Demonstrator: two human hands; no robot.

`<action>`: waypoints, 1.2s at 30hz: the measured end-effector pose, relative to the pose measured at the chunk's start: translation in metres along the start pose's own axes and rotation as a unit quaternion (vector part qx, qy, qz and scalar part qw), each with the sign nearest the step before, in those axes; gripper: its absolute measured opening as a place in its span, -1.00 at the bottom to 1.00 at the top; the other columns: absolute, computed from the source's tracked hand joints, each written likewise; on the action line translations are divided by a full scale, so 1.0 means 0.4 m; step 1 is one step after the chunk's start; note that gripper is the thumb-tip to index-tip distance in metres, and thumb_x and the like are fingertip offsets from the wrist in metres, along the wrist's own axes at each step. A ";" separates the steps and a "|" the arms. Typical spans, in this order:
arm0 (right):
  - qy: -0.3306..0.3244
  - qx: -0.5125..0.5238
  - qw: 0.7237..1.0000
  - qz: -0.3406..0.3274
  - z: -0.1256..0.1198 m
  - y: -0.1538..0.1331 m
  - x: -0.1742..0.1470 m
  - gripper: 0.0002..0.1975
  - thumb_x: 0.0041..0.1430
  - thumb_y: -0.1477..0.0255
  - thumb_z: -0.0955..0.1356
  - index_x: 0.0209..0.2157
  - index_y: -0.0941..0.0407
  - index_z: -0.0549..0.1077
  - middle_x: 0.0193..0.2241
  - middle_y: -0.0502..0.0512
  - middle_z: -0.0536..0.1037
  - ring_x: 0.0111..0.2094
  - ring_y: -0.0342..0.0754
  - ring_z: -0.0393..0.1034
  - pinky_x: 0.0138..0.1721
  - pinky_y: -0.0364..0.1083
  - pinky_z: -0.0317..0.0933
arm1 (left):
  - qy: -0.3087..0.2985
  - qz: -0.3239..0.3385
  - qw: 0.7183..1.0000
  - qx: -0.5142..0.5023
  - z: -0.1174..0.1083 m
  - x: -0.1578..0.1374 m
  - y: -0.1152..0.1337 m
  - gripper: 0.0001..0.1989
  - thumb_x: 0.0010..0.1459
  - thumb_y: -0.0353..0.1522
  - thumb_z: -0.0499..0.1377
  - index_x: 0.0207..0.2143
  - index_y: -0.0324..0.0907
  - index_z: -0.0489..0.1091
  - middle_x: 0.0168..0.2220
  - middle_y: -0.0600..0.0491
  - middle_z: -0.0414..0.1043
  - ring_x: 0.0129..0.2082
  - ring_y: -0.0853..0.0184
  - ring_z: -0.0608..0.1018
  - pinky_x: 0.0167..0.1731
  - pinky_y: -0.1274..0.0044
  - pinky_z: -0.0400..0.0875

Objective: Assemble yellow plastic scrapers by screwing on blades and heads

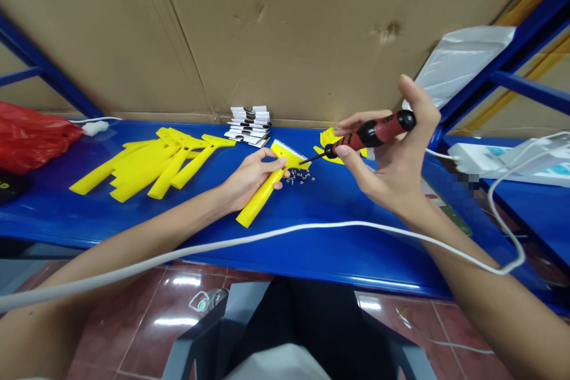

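Gripping a screwdriver (367, 135), tip pointing left at the left-held scraper (267, 185).

I see a blue tabletop (356, 202) carrying a pile of yellow scraper handles (151, 160) at left, a stack of white blades (249, 126) against the cardboard wall, and small loose screws (301, 176) near the centre. A red bag (31, 136) lies at the far left. More yellow parts (329, 141) sit right of centre, and a white cable (267, 236) runs along the front edge.
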State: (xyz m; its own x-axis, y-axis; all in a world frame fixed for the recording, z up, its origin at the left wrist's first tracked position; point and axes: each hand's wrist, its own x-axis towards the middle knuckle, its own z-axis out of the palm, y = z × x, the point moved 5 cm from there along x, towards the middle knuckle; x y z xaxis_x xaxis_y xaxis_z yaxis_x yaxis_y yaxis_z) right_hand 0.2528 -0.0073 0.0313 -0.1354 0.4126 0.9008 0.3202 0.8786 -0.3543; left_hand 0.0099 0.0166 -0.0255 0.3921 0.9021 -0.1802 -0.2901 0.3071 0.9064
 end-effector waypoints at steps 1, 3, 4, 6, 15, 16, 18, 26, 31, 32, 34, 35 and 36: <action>-0.004 0.006 1.000 -0.013 0.003 0.000 0.000 0.15 0.19 0.02 0.67 0.59 -0.37 0.00 0.23 0.15 0.57 0.04 0.23 0.67 0.03 0.31 0.72 | 0.001 0.000 1.000 -0.002 -0.002 0.001 -0.001 -0.81 0.38 -0.53 0.38 -0.13 -0.19 0.41 -0.12 -0.13 0.61 -0.25 0.31 0.64 -0.44 0.57 0.43; -0.002 0.016 1.000 -0.026 0.006 -0.003 0.001 0.15 0.21 0.03 0.66 0.60 -0.36 -0.02 0.26 0.15 0.55 0.13 0.23 0.66 0.04 0.30 0.73 | 0.007 0.002 1.000 -0.005 -0.005 0.003 -0.001 -0.82 0.39 -0.54 0.36 -0.14 -0.20 0.41 -0.17 -0.11 0.59 -0.27 0.32 0.63 -0.45 0.57 0.42; -0.001 0.018 1.000 -0.019 0.008 -0.004 0.002 0.12 0.24 0.05 0.64 0.60 -0.36 -0.01 0.28 0.16 0.54 0.13 0.22 0.66 0.03 0.28 0.74 | 0.009 0.003 1.000 -0.005 -0.006 0.003 -0.001 -0.82 0.39 -0.55 0.35 -0.15 -0.20 0.40 -0.18 -0.10 0.59 -0.27 0.33 0.62 -0.45 0.58 0.42; 0.010 0.014 1.000 -0.010 0.007 -0.011 0.003 0.05 0.28 0.06 0.63 0.59 -0.35 0.05 0.26 0.17 0.55 0.01 0.18 0.70 -0.03 0.22 0.75 | 0.009 0.003 1.000 -0.003 -0.005 0.003 -0.002 -0.82 0.39 -0.55 0.35 -0.14 -0.20 0.40 -0.16 -0.11 0.60 -0.27 0.33 0.63 -0.46 0.58 0.42; -0.008 0.030 0.999 -0.024 0.002 -0.030 0.006 0.05 0.28 0.07 0.65 0.59 -0.29 0.08 0.20 0.12 0.60 0.06 0.19 0.72 0.01 0.22 0.75 | 0.018 0.000 1.000 0.004 -0.002 0.001 0.001 -0.83 0.42 -0.56 0.32 -0.14 -0.20 0.39 -0.17 -0.10 0.59 -0.27 0.32 0.64 -0.46 0.57 0.43; -0.005 0.029 0.999 -0.020 0.001 -0.028 0.005 0.02 0.29 0.09 0.64 0.58 -0.30 0.11 0.20 0.13 0.61 0.03 0.18 0.72 -0.01 0.21 0.75 | 0.019 0.000 1.000 0.005 -0.002 0.001 0.002 -0.83 0.43 -0.56 0.31 -0.14 -0.20 0.39 -0.18 -0.09 0.59 -0.27 0.33 0.63 -0.46 0.57 0.42; 0.010 0.015 1.000 -0.021 -0.004 -0.025 0.004 -0.05 0.27 0.10 0.66 0.53 -0.28 0.21 0.17 0.13 0.61 -0.07 0.14 0.73 -0.06 0.20 0.76 | 0.017 -0.002 1.000 0.008 0.001 0.000 0.003 -0.84 0.43 -0.56 0.30 -0.13 -0.21 0.39 -0.16 -0.10 0.60 -0.27 0.34 0.62 -0.46 0.57 0.41; -0.019 0.035 0.999 -0.021 0.003 -0.030 0.005 0.00 0.28 0.08 0.65 0.56 -0.27 0.13 0.19 0.14 0.61 0.04 0.19 0.71 0.02 0.23 0.74 | 0.018 -0.002 1.000 0.007 -0.001 -0.001 0.003 -0.84 0.43 -0.56 0.32 -0.12 -0.21 0.41 -0.18 -0.09 0.60 -0.26 0.33 0.63 -0.45 0.56 0.41; 0.022 0.006 0.999 -0.039 -0.004 -0.037 0.004 -0.08 0.21 0.08 0.69 0.47 -0.26 0.30 0.14 0.12 0.60 -0.16 0.14 0.72 -0.02 0.26 0.74 | 0.019 -0.004 1.000 0.008 0.000 -0.001 0.003 -0.85 0.44 -0.57 0.30 -0.11 -0.22 0.40 -0.13 -0.12 0.62 -0.28 0.34 0.62 -0.46 0.56 0.41; 0.024 0.002 0.999 -0.042 -0.005 -0.037 0.004 -0.06 0.19 0.06 0.70 0.47 -0.26 0.30 0.11 0.11 0.62 -0.15 0.14 0.71 -0.01 0.27 0.74 | 0.015 -0.005 1.000 0.007 0.002 -0.002 0.003 -0.85 0.43 -0.56 0.31 -0.11 -0.22 0.40 -0.11 -0.13 0.62 -0.28 0.34 0.62 -0.46 0.56 0.41; 0.008 0.013 0.999 -0.036 -0.002 -0.033 0.005 0.00 0.19 0.02 0.69 0.50 -0.26 0.23 0.09 0.10 0.64 -0.07 0.18 0.72 0.02 0.28 0.73 | 0.011 -0.004 1.000 0.005 0.003 -0.003 0.003 -0.85 0.43 -0.56 0.32 -0.11 -0.21 0.40 -0.11 -0.12 0.62 -0.26 0.34 0.63 -0.45 0.56 0.42; -0.001 0.025 0.999 -0.031 0.001 -0.031 0.005 0.01 0.21 0.01 0.68 0.52 -0.26 0.20 0.12 0.11 0.65 -0.01 0.20 0.72 0.03 0.27 0.73 | 0.012 -0.003 1.000 0.006 0.003 -0.003 0.004 -0.85 0.43 -0.56 0.32 -0.12 -0.21 0.41 -0.13 -0.11 0.61 -0.26 0.33 0.63 -0.45 0.56 0.42; -0.007 0.035 0.999 -0.028 0.003 -0.030 0.006 0.01 0.23 0.02 0.67 0.54 -0.26 0.17 0.15 0.11 0.64 0.03 0.21 0.72 0.03 0.26 0.73 | 0.016 -0.003 1.000 0.008 0.002 -0.003 0.004 -0.85 0.43 -0.56 0.31 -0.12 -0.22 0.41 -0.16 -0.10 0.60 -0.26 0.33 0.63 -0.45 0.56 0.42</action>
State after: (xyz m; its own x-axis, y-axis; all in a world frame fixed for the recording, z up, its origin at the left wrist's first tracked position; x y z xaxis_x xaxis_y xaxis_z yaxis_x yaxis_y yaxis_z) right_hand 0.2476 -0.0166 0.0374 -0.1643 0.3644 0.9166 0.2448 0.9153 -0.3200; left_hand 0.0097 0.0160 -0.0235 0.3661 0.9096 -0.1964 -0.2738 0.3070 0.9115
